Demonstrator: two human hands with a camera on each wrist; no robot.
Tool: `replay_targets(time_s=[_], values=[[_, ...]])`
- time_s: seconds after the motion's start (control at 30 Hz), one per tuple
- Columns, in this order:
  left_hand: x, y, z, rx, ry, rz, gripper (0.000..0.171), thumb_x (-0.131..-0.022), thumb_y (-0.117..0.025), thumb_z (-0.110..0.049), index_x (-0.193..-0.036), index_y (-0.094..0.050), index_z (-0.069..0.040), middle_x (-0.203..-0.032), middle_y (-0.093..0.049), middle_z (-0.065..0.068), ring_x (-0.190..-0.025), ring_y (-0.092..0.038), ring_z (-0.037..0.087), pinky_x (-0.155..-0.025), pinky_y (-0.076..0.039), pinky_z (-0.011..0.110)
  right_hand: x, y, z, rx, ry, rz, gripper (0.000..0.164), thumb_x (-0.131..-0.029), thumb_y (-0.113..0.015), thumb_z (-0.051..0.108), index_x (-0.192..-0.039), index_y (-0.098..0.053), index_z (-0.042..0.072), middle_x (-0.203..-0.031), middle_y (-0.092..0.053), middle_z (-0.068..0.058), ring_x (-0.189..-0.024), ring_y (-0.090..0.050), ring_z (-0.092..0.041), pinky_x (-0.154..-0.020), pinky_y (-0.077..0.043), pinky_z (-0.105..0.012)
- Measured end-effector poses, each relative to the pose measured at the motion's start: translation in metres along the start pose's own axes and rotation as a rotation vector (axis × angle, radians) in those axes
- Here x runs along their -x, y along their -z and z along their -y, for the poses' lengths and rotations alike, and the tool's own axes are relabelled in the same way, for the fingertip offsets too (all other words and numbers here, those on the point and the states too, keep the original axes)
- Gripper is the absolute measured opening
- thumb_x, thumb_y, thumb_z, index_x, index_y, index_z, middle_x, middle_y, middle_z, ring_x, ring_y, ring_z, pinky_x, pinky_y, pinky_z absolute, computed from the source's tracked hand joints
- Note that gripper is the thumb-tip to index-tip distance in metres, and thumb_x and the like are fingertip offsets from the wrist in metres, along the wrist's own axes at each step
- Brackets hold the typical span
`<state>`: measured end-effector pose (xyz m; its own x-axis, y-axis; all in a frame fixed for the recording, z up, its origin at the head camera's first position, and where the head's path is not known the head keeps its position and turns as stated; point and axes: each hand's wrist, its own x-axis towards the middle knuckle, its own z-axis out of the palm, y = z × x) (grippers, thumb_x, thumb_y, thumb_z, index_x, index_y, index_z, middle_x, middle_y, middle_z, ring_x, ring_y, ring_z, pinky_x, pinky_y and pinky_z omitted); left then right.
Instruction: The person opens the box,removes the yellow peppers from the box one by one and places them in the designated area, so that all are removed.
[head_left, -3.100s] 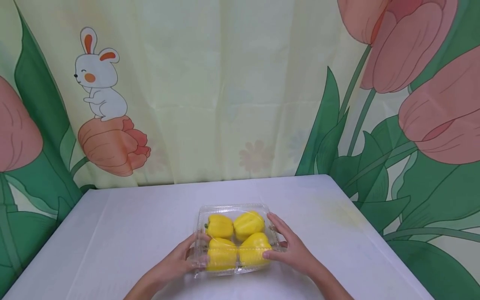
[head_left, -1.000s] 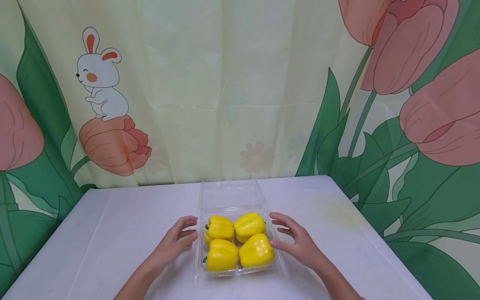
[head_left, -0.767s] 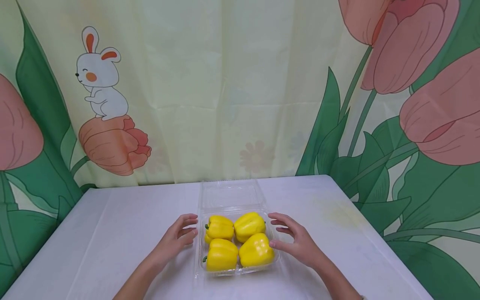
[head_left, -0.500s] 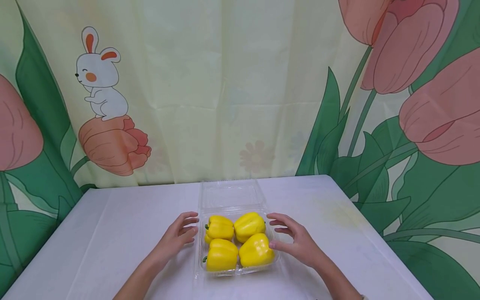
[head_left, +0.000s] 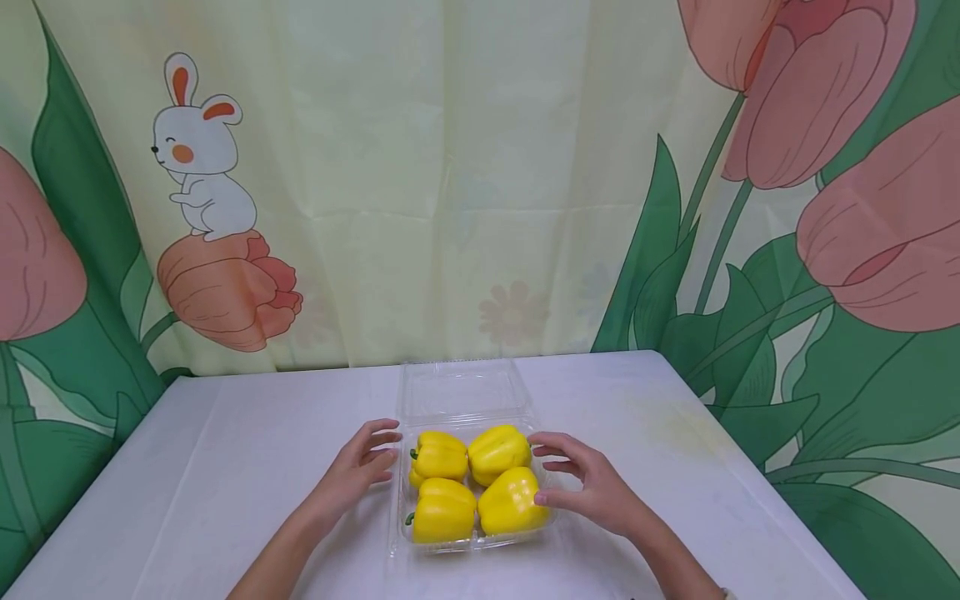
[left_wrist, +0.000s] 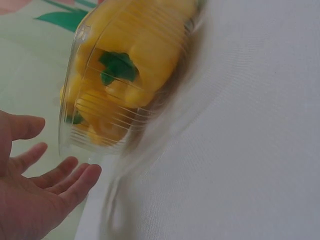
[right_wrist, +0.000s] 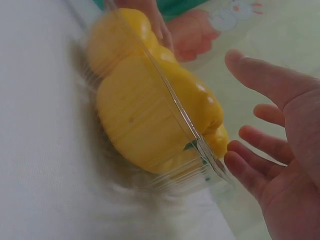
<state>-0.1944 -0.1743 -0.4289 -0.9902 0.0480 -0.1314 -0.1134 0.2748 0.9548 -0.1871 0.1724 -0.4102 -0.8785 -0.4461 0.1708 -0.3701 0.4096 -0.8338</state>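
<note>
Left hand (head_left: 356,471): beside the box's left wall, palm turned inward, fingers loosely bent and spread, thumb apart from them; it grips nothing.
Left forearm (head_left: 281,550): slants in from the bench's near side, toward the box.
Right hand (head_left: 588,482): at the box's right wall, fingers relaxed and a little curved, holding nothing; in the head view its thumb tip overlaps the front right pepper, though the right wrist view shows the thumb clear of the rim. Whether a fingertip touches the rim, I cannot tell.
Right forearm (head_left: 667,554): slants in from the near side, mirroring the left.
Clear plastic box (head_left: 517,539): on the bench, about midway between its left and right edges.
Lid (head_left: 465,392): folded back, reaching toward the bench's far edge.
Yellow peppers (head_left: 444,512): four, two by two inside the box.
Bench (head_left: 225,467): white-covered, its far corners both in view.
Curtain (head_left: 375,167): behind the far edge, printed with tulips and a rabbit.
</note>
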Motion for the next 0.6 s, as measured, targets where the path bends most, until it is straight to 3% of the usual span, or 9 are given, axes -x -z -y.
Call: replay_targets(time_s=[0.6], values=[[-0.0066,-0.0012,0.0018,0.048,-0.038,0.044,0.042,-0.098,-0.054,-0.018,-0.138,-0.044,-0.017,-0.139,-0.053,0.013,-0.124,-0.054,0.029,-0.094,-0.054,0.043,-0.0009,-0.001,0.0003,0.062,0.04,0.082,0.059,-0.08,-0.078,0.03,-0.133,-0.055,0.016,-0.135,-0.058,-0.002,-0.121,-0.055,-0.028,-0.099,-0.051,-0.039]])
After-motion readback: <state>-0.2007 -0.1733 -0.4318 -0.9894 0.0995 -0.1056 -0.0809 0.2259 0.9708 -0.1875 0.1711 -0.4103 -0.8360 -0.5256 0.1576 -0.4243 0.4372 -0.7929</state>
